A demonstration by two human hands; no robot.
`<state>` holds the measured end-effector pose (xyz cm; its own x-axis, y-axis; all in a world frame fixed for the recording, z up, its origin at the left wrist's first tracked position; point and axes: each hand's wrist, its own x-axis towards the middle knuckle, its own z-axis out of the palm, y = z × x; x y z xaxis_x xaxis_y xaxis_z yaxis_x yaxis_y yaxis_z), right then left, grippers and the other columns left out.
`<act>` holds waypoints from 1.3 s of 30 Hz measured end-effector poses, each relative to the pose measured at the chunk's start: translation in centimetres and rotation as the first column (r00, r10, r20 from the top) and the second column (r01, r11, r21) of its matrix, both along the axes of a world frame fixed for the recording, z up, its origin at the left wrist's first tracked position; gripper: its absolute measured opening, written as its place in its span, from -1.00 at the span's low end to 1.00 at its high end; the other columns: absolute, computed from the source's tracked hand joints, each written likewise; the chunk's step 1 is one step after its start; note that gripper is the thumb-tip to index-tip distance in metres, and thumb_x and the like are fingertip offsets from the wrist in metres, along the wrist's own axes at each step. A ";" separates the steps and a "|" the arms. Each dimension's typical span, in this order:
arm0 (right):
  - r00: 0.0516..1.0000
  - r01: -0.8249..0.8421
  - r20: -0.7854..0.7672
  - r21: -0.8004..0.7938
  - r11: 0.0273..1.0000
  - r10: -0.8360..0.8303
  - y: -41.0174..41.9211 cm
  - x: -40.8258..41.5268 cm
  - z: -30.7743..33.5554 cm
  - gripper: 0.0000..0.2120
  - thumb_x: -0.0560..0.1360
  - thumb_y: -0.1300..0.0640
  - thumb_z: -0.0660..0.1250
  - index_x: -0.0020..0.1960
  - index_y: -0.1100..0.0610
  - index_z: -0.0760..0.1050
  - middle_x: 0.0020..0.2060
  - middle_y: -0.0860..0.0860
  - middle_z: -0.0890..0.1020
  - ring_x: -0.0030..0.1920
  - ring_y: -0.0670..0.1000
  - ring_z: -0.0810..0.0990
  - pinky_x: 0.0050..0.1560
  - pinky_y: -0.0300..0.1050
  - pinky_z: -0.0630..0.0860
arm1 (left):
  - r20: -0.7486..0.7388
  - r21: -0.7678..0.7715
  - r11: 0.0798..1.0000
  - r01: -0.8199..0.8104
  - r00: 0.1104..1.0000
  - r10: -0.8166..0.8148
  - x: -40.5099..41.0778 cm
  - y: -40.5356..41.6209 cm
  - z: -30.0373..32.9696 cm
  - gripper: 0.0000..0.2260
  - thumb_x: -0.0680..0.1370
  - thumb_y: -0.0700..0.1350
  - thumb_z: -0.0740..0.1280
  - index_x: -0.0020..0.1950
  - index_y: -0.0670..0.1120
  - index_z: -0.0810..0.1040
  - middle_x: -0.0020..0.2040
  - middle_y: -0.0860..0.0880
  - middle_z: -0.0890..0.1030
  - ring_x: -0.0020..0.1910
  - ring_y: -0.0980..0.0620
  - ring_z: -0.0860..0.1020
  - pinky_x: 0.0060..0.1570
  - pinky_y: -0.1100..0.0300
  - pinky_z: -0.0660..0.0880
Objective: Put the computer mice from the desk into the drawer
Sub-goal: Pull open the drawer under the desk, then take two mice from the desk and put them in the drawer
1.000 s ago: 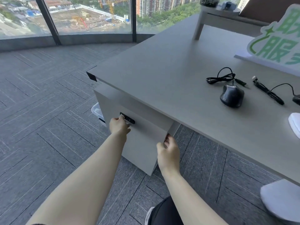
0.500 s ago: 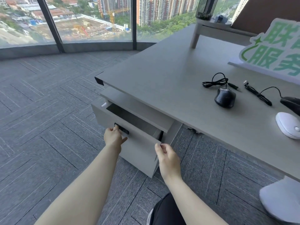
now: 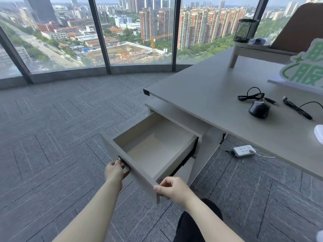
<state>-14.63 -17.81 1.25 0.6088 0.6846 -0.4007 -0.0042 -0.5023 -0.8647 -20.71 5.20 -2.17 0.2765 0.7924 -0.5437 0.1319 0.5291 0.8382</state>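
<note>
The grey drawer [image 3: 111, 149] under the desk's left end stands pulled far out, and its beige inside holds nothing. My left hand [image 3: 114, 172] grips the black handle [image 3: 124, 163] on the drawer front. My right hand [image 3: 172, 188] pinches the front panel's right corner. On the grey desk [image 3: 201, 95] lies a black wired mouse [image 3: 259, 109] with its coiled cable behind it. A white mouse [image 3: 319, 135] shows partly at the right edge. A second black cable [image 3: 297, 107] runs off to the right, its mouse out of frame.
A white power strip [image 3: 244, 150] lies on the carpet under the desk. A green and white sign [image 3: 304, 72] and a small riser shelf with a mesh pen holder [image 3: 245, 30] stand at the desk's back. Floor-to-ceiling windows lie beyond the grey carpet.
The drawer went from shut to a little way out to far out, both hands drawing it toward me. The view has tilted up and shifted left.
</note>
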 end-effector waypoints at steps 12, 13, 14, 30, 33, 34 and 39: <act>0.981 -0.193 0.023 -0.015 0.981 0.193 1.4 -5.3 0.4 -0.61 0.26 -0.22 0.49 -0.19 0.10 0.60 -0.14 0.10 0.74 -0.19 -0.04 0.63 -0.01 0.06 0.60 | 0.002 0.006 1.000 -0.013 1.000 0.013 -7.3 0.6 0.5 -0.75 0.62 -0.14 0.20 0.22 -0.26 0.46 0.16 -0.20 0.56 0.17 -0.15 0.57 -0.01 -0.15 0.61; 0.981 -0.193 0.028 -0.019 0.981 0.193 1.3 -5.4 0.5 -0.58 0.27 -0.23 0.47 -0.16 0.12 0.60 -0.13 0.09 0.74 -0.18 -0.05 0.63 0.00 0.06 0.60 | -0.008 0.015 1.000 -0.010 1.000 0.010 -7.3 0.7 0.4 -0.75 0.62 -0.14 0.20 0.22 -0.26 0.46 0.14 -0.17 0.56 0.15 -0.14 0.57 -0.01 -0.16 0.61; 0.980 -0.198 0.028 -0.024 0.980 0.199 1.1 -5.4 0.6 -0.56 0.28 -0.24 0.45 -0.13 0.13 0.61 -0.12 0.09 0.74 -0.17 -0.05 0.64 0.01 0.06 0.60 | -0.024 0.022 1.000 -0.005 1.000 0.006 -7.3 0.4 0.7 -0.79 0.62 -0.14 0.20 0.18 -0.24 0.47 0.12 -0.16 0.54 0.10 -0.13 0.57 -0.02 -0.15 0.60; 0.467 0.563 0.613 0.349 0.749 -0.637 -16.4 12.2 14.6 -0.83 0.55 0.18 0.27 0.08 0.08 0.60 -0.12 -0.02 0.65 -0.06 0.01 0.59 -0.11 -0.21 0.47 | -0.272 0.787 0.340 0.515 0.784 -0.558 14.5 -16.9 17.3 -0.74 0.52 -0.17 0.25 0.19 -0.10 0.55 0.15 -0.08 0.59 0.15 -0.06 0.54 0.18 0.10 0.43; 0.269 0.684 0.746 0.297 0.666 -0.609 -21.6 16.8 15.1 -0.72 0.52 0.19 0.29 0.22 0.09 0.54 0.15 0.08 0.56 0.20 0.17 0.45 0.12 -0.01 0.42 | -0.360 0.758 0.202 0.620 0.657 -0.662 20.7 -22.6 18.7 -0.69 0.52 -0.11 0.27 0.26 -0.07 0.51 0.24 -0.10 0.56 0.20 -0.08 0.53 0.19 0.08 0.44; 0.250 0.720 0.776 0.251 0.646 -0.580 -23.1 18.2 15.1 -0.68 0.51 0.16 0.29 0.26 0.08 0.50 0.22 0.11 0.52 0.24 0.20 0.41 0.17 0.02 0.40 | -0.387 0.751 0.163 0.640 0.626 -0.677 22.5 -24.3 19.0 -0.67 0.52 -0.09 0.28 0.29 -0.07 0.49 0.26 -0.11 0.54 0.22 -0.09 0.52 0.18 0.08 0.44; 0.335 0.823 0.846 -0.048 0.566 -0.416 -28.0 22.9 14.2 -0.45 0.49 -0.01 0.32 0.45 0.02 0.31 0.43 0.23 0.29 0.32 0.33 0.33 0.28 0.18 0.38 | -0.500 0.715 0.062 0.696 0.571 -0.651 29.6 -30.2 18.6 -0.54 0.47 0.04 0.28 0.37 0.02 0.38 0.30 -0.15 0.44 0.28 -0.19 0.41 0.16 0.00 0.43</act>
<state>8.27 -45.76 15.47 0.9511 -0.1508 0.2694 -0.0180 -0.8982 -0.4391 8.91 -24.96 16.43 0.9460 0.2803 0.1630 0.0793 -0.6875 0.7219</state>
